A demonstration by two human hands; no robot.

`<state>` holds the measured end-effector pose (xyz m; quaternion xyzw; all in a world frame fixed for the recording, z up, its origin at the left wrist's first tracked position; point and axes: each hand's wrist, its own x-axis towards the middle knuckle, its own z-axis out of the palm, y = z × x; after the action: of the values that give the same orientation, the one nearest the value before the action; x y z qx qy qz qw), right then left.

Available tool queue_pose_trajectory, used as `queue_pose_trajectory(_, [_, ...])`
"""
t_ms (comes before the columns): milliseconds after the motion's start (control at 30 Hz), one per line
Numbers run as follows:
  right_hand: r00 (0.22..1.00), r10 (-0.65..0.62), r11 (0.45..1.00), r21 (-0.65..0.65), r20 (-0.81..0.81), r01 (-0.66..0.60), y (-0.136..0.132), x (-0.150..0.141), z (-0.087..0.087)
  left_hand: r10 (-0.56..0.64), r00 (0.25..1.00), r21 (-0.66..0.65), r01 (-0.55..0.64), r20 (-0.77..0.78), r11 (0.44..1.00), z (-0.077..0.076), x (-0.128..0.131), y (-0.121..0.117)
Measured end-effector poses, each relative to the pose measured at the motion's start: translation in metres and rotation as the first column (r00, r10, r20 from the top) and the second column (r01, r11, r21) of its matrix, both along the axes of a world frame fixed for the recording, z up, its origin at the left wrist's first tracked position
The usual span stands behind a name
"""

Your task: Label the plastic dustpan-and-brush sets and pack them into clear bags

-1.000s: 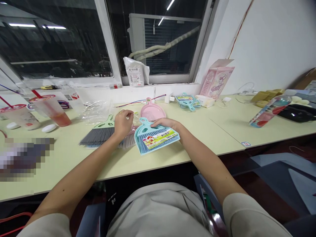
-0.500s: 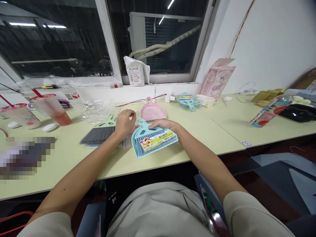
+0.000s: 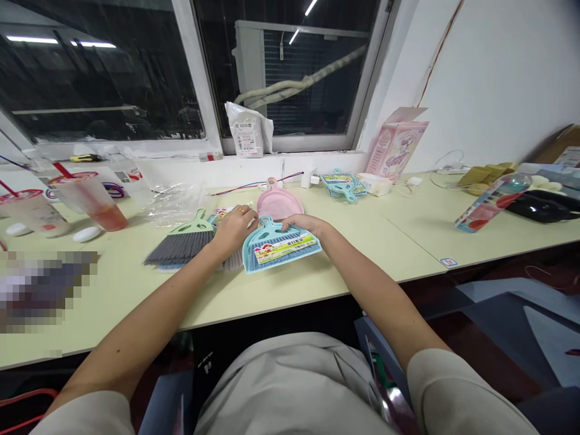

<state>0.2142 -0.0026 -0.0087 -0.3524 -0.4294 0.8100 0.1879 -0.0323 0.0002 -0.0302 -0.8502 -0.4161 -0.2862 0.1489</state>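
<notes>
Head view shows the right hand partly closed on a blue dustpan set, brush nested and label on, the left hand curled near its handle, grip unclear. Beyond them lies a separate pink dustpan; to their left, a loose green-handled brush.

At centre, a pale blue dustpan bears a yellow-green, red-spotted label; above it, a dustpan is plain pink.

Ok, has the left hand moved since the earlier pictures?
Yes, the left hand has shifted rightward, closer to the left edge of the pink dustpan.
</notes>
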Motion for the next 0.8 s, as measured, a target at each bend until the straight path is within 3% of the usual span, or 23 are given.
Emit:
queue_pose_trajectory(167, [0.999,0.036,0.999,-0.001,-0.008,-0.036,0.003,0.001,-0.001,0.026,0.999,-0.015,-0.027,-0.044,1.0,-0.001,0.0,0.002])
queue_pose_trajectory(467, [0.997,-0.006,0.999,0.053,0.075,0.002,0.007,0.002,-0.002,0.18,0.975,-0.05,-0.188,-0.133,0.981,-0.003,0.005,0.0])
queue_pose_trajectory(533, [0.998,-0.016,0.995,0.095,0.067,0.01,0.008,0.004,-0.003,0.134,0.988,-0.107,-0.142,-0.077,0.984,-0.003,0.002,0.002])
queue_pose_trajectory(667, [0.991,-0.087,0.985,0.156,0.101,0.07,0.014,0.009,-0.006,-0.049,0.988,-0.197,0.078,0.149,0.977,-0.001,-0.005,0.006])
queue_pose_trajectory(800, [0.984,-0.145,0.978,0.167,0.103,0.126,0.018,0.015,-0.005,-0.102,0.945,-0.243,0.183,0.311,0.953,0.003,-0.005,0.007])
